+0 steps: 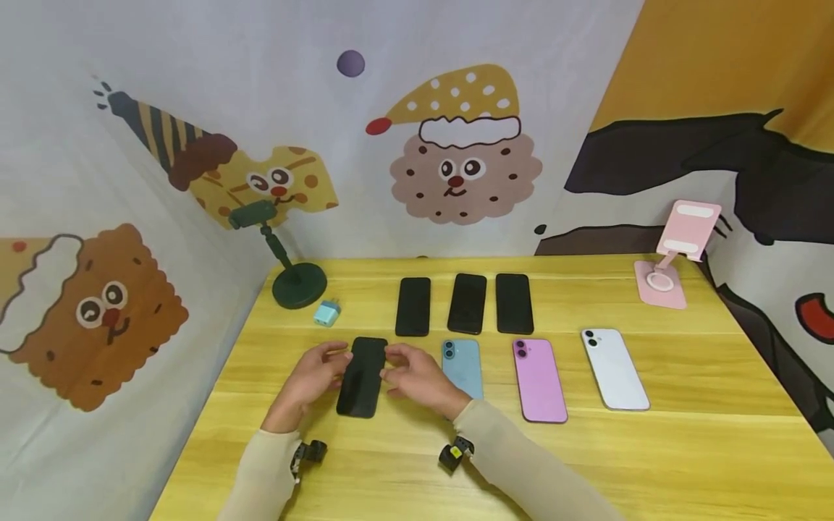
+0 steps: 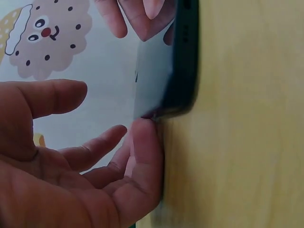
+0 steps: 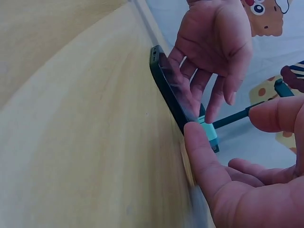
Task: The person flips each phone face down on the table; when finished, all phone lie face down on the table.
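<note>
Sleeves (image 1: 521, 456), phone (image 1: 361, 380) between left grip (image 1: 316, 378) and right grip (image 1: 420, 378), contact likely.

Phone (image 1: 362, 379): black, dark screen facing up
Slant: long sides lean slightly, top end rightward
Place: head view's lower half, left of centre
</note>
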Demonstrator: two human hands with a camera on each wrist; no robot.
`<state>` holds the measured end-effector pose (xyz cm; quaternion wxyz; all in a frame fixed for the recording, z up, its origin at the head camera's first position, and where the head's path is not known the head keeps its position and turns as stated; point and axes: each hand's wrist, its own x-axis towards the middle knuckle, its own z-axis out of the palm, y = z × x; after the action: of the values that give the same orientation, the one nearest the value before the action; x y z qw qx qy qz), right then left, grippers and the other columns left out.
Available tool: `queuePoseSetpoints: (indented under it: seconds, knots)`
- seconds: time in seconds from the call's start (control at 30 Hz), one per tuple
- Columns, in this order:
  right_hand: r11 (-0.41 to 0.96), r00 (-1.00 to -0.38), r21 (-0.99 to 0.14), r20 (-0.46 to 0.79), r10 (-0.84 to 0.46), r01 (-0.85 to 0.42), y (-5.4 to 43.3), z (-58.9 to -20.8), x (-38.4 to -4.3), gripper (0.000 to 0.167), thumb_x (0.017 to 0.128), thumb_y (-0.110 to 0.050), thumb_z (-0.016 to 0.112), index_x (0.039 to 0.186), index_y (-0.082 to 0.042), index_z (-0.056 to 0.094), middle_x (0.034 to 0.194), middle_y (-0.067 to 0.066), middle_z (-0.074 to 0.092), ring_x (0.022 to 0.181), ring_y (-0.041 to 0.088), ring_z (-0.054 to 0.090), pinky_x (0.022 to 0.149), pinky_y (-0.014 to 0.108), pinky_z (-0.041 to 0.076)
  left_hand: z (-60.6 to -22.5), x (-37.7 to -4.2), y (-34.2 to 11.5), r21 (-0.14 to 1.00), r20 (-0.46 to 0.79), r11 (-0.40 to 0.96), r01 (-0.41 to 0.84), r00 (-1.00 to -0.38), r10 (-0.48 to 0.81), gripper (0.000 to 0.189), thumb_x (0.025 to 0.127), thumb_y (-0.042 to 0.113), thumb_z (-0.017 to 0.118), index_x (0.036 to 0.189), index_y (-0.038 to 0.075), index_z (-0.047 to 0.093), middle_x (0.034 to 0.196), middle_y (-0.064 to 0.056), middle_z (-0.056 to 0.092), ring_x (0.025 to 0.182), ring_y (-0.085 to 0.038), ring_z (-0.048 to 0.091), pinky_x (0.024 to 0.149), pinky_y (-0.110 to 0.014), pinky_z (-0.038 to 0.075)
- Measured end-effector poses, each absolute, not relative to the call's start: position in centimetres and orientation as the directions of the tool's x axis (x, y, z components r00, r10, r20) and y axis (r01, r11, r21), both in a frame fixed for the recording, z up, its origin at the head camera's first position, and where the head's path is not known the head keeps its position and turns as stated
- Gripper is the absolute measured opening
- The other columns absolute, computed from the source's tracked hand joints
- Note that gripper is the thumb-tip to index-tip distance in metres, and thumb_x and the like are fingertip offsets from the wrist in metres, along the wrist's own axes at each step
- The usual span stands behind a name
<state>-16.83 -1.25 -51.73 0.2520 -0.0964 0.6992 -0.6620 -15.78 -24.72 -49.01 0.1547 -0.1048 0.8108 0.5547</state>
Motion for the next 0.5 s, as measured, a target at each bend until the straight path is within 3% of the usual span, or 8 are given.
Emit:
queuePoseSetpoints:
  seconds: [0.17, 0.5]
  knots:
    - [0.099, -0.847, -0.974, -0.228, -0.481, 0.206, -1.16, -51.79, -16.89, 0.057, 0.104, -0.016, 0.066, 0.155, -0.002, 0.047, 0.16, 0.022, 0.048, 0.13, 0.034, 0.065, 0.089, 0.039, 0.065, -49.32, -15.74, -24.95, 0.884, -0.355, 0.329, -0.332, -0.935, 0.011, 0.053, 0.106, 0.016, 0.064, 0.154, 0.0, 0.049, 0.142, -0.026, 0.061, 0.108, -0.026, 0.067, 0.085, -0.035, 0.059]
    - [0.115, -0.838, -0.972, -0.234, -0.493, 0.204, -1.03, -51.42, -17.14, 0.055, 0.104, -0.016, 0.066, 0.155, -0.005, 0.049, 0.158, 0.023, 0.05, 0.128, 0.033, 0.066, 0.094, 0.042, 0.063, -49.46, -15.72, -25.28, 0.933, -0.313, 0.237, -0.272, -0.937, 0.155, 0.057, 0.105, 0.007, 0.06, 0.159, 0.003, 0.042, 0.145, -0.029, 0.053, 0.113, -0.026, 0.066, 0.087, -0.033, 0.059]
